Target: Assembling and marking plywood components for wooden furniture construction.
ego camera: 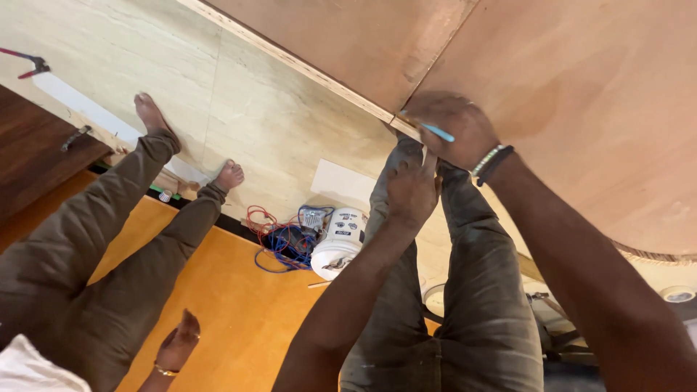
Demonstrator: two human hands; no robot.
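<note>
Fingers [435, 120] of the right hand [454, 127] are curled shut around a thin light-blue pencil [438, 132], which is pinched at the edge of the plywood sheet [581, 94]. The pencil tip is laid against the sheet's pale edge, close to a seam line in the plywood. A beaded band and a dark band are worn on the right wrist, just behind that edge. The left hand [412, 187] is set just below the pencil, its fingers bent and pressed up toward the plywood edge and touching the right hand; nothing can be seen held in it.

Below the plywood edge, the person's own legs in grey-green trousers are seen. Farther from the edge, on the pale stone floor [239, 94], a white plastic tub [340, 239] is lying beside a tangle of red and blue wires [279, 236]. Well apart from the plywood, another person is seated on an orange board [232, 305], barefoot, with one hand [178, 345] rested on it. A red-handled tool [25, 62] is lying at the far corner of the floor.
</note>
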